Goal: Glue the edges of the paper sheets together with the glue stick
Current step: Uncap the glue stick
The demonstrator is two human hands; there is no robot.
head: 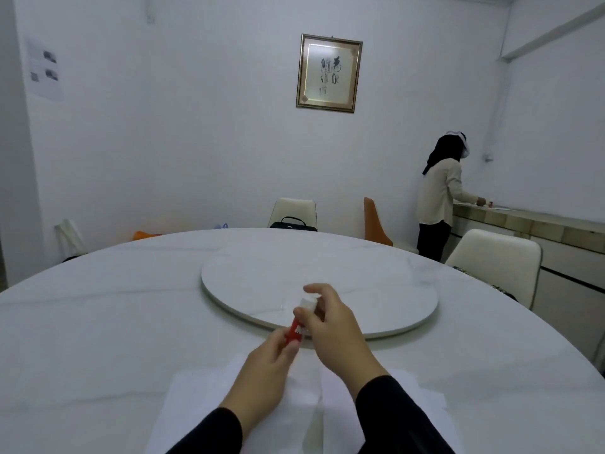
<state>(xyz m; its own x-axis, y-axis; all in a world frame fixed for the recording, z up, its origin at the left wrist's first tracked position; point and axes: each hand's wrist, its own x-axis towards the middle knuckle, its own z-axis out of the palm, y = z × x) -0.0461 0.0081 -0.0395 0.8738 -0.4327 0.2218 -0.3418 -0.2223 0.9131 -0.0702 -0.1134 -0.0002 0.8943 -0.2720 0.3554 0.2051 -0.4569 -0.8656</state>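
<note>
Red plastic glue stick [293,332], light and rigid, is held above the table's [98,322] near edge: left hand [262,371] pinches its base, right hand [330,326] pinches the white cap [307,303]. Best gripped on the barrel. Thin, floppy paper sheets [203,398] lie beneath the wrists.

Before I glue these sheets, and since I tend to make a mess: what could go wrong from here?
1. Both hands, left hand and right hand, hold the glue stick in the air, so nothing pins the paper sheets; they may slide when you rub.
2. The sheets lie overlapped and skewed, so the edges might bond crooked.
3. Glue running past an edge could smear the marble table.
</note>
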